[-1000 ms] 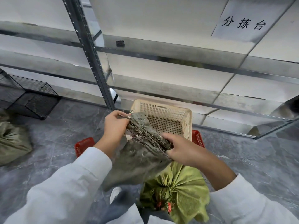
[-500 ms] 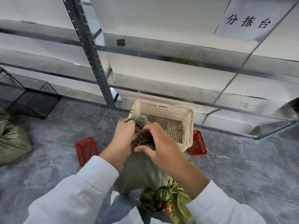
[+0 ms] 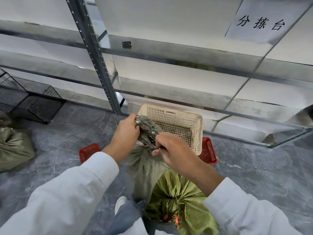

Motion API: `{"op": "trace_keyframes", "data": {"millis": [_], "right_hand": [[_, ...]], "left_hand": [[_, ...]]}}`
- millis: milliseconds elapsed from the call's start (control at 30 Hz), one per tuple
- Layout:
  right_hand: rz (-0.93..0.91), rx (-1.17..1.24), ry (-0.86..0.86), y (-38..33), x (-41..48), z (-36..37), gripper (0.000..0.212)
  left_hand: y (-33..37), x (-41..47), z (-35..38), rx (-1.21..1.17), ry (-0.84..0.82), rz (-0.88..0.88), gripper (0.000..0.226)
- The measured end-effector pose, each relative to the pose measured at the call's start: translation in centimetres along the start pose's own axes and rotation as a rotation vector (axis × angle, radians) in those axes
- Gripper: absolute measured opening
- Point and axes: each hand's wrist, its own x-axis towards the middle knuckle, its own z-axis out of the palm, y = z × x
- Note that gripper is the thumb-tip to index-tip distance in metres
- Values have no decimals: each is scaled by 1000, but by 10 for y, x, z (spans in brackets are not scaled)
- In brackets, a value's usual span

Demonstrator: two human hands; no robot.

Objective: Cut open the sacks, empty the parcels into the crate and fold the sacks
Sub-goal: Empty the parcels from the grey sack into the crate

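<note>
Three sacks: grey sack mid-frame, frayed mouth clenched by both left grip and right grip, before one cream crate. Tied green sack at the bottom, third sack far left. Two red baskets, one wire cage.

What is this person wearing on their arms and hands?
Loose white long sleeves cover both arms; the left sleeve and right sleeve end in plain cuffs above the wrists. The left hand and right hand are bare: no gloves, watch or ring in sight.
</note>
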Motion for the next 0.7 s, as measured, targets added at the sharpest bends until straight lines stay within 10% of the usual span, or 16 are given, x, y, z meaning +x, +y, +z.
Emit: {"op": "trace_keyframes", "data": {"millis": [333,533,700], "right_hand": [[240,342,-242,4,-11,29,32],[-128,-133,-66,7,-34,31,16],[-138,-87,-45,33,-51,12,28]], "left_hand": [[-8,12,8,-987,-233,-739,31],[-39,25,-12,-503,139,-483,13],[-40,31,-44,-4,69,-146,13]]}}
